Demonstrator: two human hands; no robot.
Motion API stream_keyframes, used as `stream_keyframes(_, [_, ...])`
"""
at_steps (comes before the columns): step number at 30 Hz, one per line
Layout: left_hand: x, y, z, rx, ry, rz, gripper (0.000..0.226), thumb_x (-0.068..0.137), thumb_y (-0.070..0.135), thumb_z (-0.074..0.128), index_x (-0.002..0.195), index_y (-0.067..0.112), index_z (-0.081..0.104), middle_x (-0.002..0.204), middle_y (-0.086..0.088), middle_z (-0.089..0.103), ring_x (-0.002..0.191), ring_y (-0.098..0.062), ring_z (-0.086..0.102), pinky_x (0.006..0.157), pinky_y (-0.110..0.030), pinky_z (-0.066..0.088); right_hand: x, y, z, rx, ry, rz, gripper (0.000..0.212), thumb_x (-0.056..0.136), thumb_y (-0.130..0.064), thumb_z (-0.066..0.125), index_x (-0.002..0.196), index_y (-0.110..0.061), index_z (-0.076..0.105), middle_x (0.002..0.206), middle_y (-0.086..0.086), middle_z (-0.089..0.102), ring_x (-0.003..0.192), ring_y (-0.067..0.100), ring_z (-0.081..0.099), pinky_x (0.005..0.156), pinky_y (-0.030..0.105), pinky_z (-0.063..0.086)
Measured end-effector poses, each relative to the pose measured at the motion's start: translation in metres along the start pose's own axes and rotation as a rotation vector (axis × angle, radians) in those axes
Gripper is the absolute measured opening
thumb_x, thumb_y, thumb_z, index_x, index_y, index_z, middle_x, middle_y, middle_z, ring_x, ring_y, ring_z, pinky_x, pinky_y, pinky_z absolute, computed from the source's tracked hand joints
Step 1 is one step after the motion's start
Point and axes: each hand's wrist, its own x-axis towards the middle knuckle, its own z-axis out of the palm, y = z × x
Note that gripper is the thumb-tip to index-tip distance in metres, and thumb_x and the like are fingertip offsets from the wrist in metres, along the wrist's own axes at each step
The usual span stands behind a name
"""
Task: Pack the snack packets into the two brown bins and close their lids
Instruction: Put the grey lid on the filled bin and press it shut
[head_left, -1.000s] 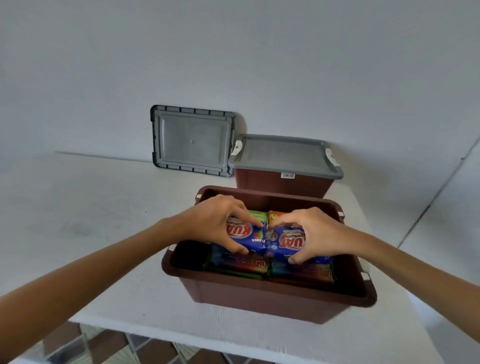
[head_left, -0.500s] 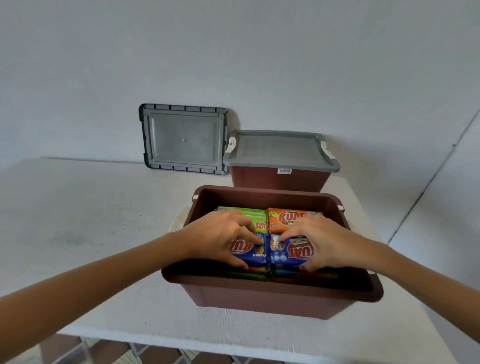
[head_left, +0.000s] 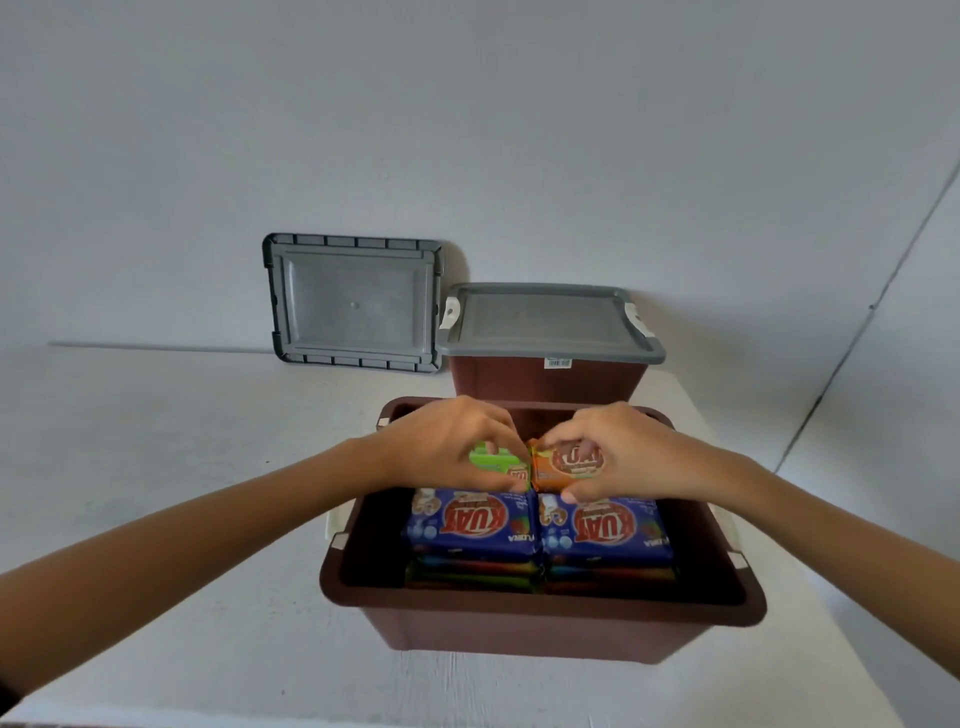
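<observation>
Pressing the back row level is what I judge both grips to be doing. My left grip (head_left: 447, 452) is curled over the green foil snack packet (head_left: 491, 460). My right grip (head_left: 618, 457) pinches the orange foil snack packet (head_left: 569, 465), fingers over its far edge and thumb at its near edge. Both packets sit at the far end inside the open brown plastic bin (head_left: 540, 605), touching along the bin's middle line, and the two grips meet above that seam. I read this hold as seating the pair flat enough for a lid.

Toward the near end of that bin, the left blue foil snack packet (head_left: 472, 525) and the right blue foil snack packet (head_left: 605, 527) lie flat side by side, labels up, against the green and orange ones. Beneath them I see the edges of darker, multicoloured packets, so there are at least two layers. How many in all I cannot tell.

Behind the open bin stands the second brown plastic bin (head_left: 545, 382), with a flat grey plastic cover (head_left: 545, 322) on top. Its contents are hidden.

Behind and left of the open bin, a loose grey rectangular lid (head_left: 353, 304) stands on the white desk (head_left: 182, 467), leaning against the wall with its underside toward me. I judge it is parked there within reach, and fitting it is the step left.
</observation>
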Motion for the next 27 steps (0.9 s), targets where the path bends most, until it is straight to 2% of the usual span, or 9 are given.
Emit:
stream_keyframes(5, [0.000,-0.030,-0.033,-0.006,0.211,-0.055,0.026,0.084,0.036,0.063,0.102,0.019,0.071,0.100,0.002,0.068,0.081,-0.007,0.062,0.073,-0.027,0.053,0.042,-0.013,-0.020,-0.017,0.181,-0.042,0.051,0.081,-0.032,0.068,0.129,-0.024,0.053,0.120,0.000,0.061,0.104,0.012,0.058,0.084,0.023,0.045])
stream_keyframes(9, [-0.011,-0.080,-0.056,0.048,0.355,-0.207,0.027,0.086,0.029,0.062,0.109,0.018,0.067,0.110,-0.003,0.062,0.092,-0.012,0.058,0.075,-0.026,0.048,0.094,-0.023,-0.028,-0.026,0.290,-0.054,0.051,0.082,-0.031,0.067,0.130,-0.027,0.051,0.118,0.004,0.059,0.108,0.019,0.055,0.089,0.033,0.046])
stream_keyframes(11, [-0.019,-0.112,-0.064,0.106,0.414,-0.297,0.036,0.085,0.029,0.063,0.120,0.019,0.060,0.126,-0.006,0.050,0.101,-0.010,0.049,0.081,-0.023,0.042,0.125,-0.027,-0.030,-0.018,0.337,-0.058,0.056,0.083,-0.030,0.065,0.135,-0.030,0.045,0.117,0.006,0.054,0.110,0.020,0.050,0.086,0.029,0.041])
stream_keyframes(14, [-0.030,-0.163,-0.070,0.135,0.472,-0.471,0.057,0.082,0.031,0.066,0.134,0.020,0.043,0.142,-0.013,0.025,0.118,-0.022,0.041,0.093,-0.030,0.041,0.173,-0.031,-0.031,-0.003,0.384,-0.041,0.065,0.083,-0.029,0.064,0.142,-0.031,0.035,0.122,0.009,0.046,0.116,0.023,0.042,0.090,0.027,0.035])
stream_keyframes(18, [-0.041,-0.229,-0.067,-0.011,0.570,-0.679,0.078,0.079,0.033,0.070,0.142,0.022,0.027,0.146,-0.017,0.009,0.132,-0.035,0.026,0.106,-0.044,0.033,0.239,-0.034,-0.028,0.093,0.362,0.024,0.074,0.084,-0.028,0.063,0.146,-0.034,0.022,0.136,0.016,0.032,0.128,0.031,0.031,0.104,0.038,0.033])
stream_keyframes(22, [-0.043,-0.288,-0.059,-0.109,0.580,-0.799,0.087,0.078,0.033,0.070,0.146,0.027,0.016,0.148,-0.019,0.000,0.136,-0.042,0.014,0.110,-0.051,0.025,0.297,-0.030,-0.023,0.155,0.366,0.142,0.081,0.086,-0.029,0.062,0.147,-0.040,0.009,0.150,0.022,0.006,0.140,0.040,0.005,0.112,0.050,0.022])
stream_keyframes(27, [-0.035,-0.350,-0.050,-0.131,0.528,-0.892,0.100,0.076,0.042,0.070,0.146,0.032,0.000,0.151,-0.021,-0.018,0.140,-0.044,-0.003,0.111,-0.056,0.016,0.344,-0.018,-0.016,0.019,0.438,0.321,0.095,0.083,-0.037,0.065,0.145,-0.042,-0.007,0.150,0.030,-0.016,0.141,0.045,0.004,0.114,0.054,0.018])
